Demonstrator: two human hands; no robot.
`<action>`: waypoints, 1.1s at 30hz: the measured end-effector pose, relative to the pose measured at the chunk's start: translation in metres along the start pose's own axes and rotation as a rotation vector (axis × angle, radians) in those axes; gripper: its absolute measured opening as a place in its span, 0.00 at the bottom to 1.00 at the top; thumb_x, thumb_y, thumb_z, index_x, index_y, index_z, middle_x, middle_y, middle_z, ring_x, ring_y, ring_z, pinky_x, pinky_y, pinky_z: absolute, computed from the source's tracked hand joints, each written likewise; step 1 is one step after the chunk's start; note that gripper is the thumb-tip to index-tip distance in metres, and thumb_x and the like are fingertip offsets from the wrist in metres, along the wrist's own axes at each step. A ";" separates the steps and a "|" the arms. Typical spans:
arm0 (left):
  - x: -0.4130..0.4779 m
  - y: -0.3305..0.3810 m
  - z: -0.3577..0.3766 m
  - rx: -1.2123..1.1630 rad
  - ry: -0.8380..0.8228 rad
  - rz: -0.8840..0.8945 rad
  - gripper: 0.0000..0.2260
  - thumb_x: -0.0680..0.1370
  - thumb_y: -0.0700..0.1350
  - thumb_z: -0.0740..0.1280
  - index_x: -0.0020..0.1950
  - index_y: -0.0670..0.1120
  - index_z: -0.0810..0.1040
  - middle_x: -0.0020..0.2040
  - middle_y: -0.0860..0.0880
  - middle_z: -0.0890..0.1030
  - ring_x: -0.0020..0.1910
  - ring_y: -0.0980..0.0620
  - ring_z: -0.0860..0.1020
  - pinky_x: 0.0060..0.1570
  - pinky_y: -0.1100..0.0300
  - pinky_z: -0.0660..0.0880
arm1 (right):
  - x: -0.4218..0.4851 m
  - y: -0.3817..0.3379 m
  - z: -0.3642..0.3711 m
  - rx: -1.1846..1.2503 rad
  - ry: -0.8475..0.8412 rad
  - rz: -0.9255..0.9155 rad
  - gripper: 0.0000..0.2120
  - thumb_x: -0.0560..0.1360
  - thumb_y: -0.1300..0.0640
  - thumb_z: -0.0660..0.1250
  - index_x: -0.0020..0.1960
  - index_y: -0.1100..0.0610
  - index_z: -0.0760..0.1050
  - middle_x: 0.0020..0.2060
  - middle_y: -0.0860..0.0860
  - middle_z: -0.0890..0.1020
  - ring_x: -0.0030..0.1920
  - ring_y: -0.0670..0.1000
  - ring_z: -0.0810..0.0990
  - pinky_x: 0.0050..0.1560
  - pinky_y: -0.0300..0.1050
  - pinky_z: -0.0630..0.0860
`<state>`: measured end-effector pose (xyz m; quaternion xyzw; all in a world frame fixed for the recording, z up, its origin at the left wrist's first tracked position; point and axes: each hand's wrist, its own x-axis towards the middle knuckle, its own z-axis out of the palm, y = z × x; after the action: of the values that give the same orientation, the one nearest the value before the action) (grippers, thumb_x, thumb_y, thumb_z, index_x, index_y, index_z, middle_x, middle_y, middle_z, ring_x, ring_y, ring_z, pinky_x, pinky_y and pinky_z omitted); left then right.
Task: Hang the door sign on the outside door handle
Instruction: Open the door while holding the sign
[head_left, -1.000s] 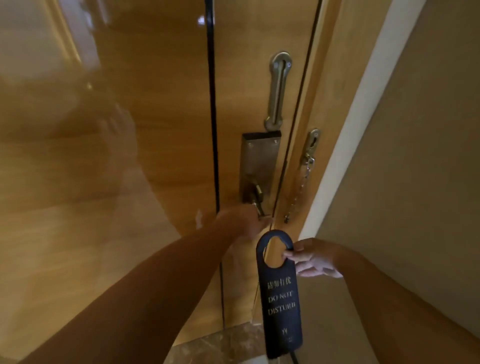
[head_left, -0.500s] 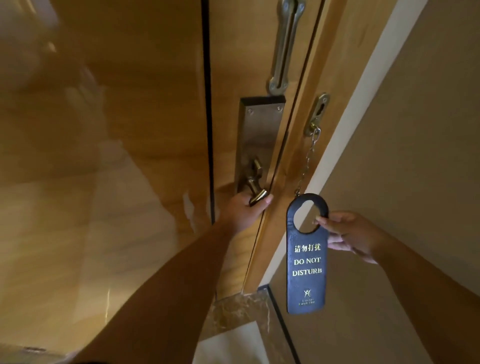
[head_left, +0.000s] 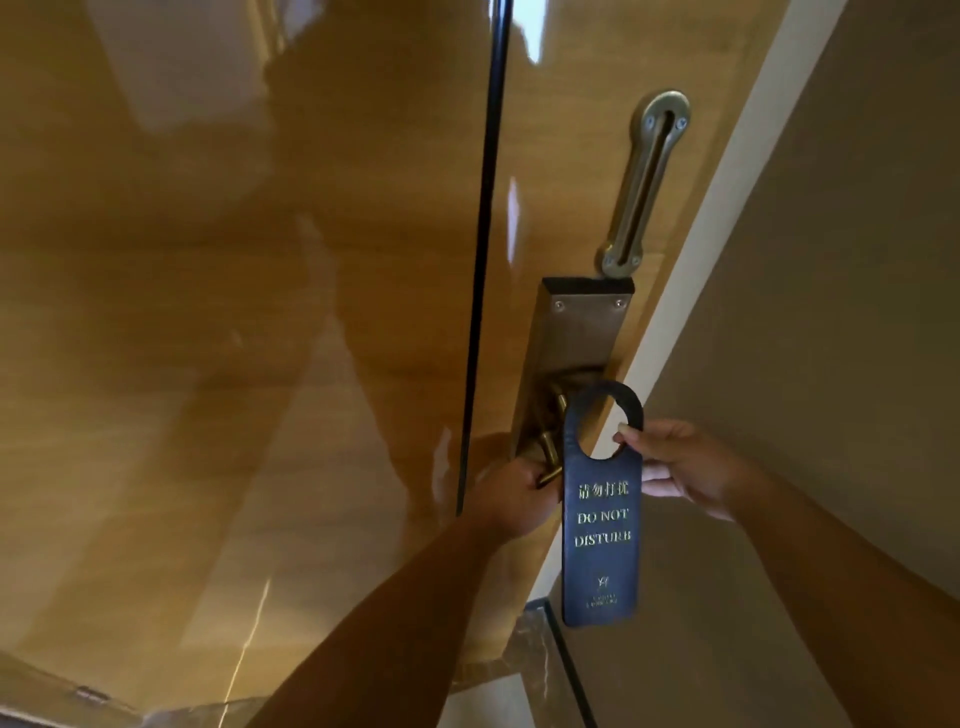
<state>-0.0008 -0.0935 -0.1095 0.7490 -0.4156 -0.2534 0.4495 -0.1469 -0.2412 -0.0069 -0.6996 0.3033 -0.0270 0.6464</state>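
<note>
while left hand grips door handle, right hand pinches upright door sign

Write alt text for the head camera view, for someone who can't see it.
A person's right hand holds a dark "DO NOT DISTURB" door sign by its hook opening, beside a glossy wooden door. Their left hand grips the brass door handle below a metal lock plate.

Glossy wood door, brushed metal lock plate, matt leathery sign
</note>
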 end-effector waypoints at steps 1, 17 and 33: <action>-0.009 0.002 0.003 0.013 -0.010 -0.008 0.18 0.74 0.56 0.63 0.26 0.51 0.72 0.20 0.54 0.70 0.21 0.60 0.67 0.26 0.61 0.64 | -0.005 0.001 0.002 -0.020 -0.028 0.002 0.16 0.60 0.42 0.71 0.43 0.50 0.83 0.44 0.50 0.87 0.46 0.50 0.86 0.46 0.47 0.77; -0.197 0.071 0.023 0.471 -0.030 -0.172 0.26 0.64 0.71 0.66 0.31 0.47 0.75 0.28 0.49 0.73 0.27 0.53 0.71 0.29 0.56 0.66 | -0.155 0.062 0.009 0.137 -0.398 -0.102 0.12 0.67 0.52 0.69 0.44 0.60 0.79 0.42 0.57 0.82 0.47 0.55 0.82 0.49 0.48 0.77; -0.480 0.120 -0.001 1.252 -0.374 -0.300 0.29 0.64 0.76 0.60 0.31 0.49 0.72 0.31 0.51 0.78 0.32 0.50 0.75 0.41 0.54 0.73 | -0.255 0.088 0.113 0.273 -0.654 -0.039 0.10 0.67 0.56 0.69 0.44 0.62 0.78 0.35 0.57 0.81 0.37 0.54 0.81 0.41 0.44 0.80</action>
<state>-0.3001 0.2848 -0.0003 0.8616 -0.4464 -0.1500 -0.1896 -0.3407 -0.0223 -0.0161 -0.5843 0.0603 0.1459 0.7960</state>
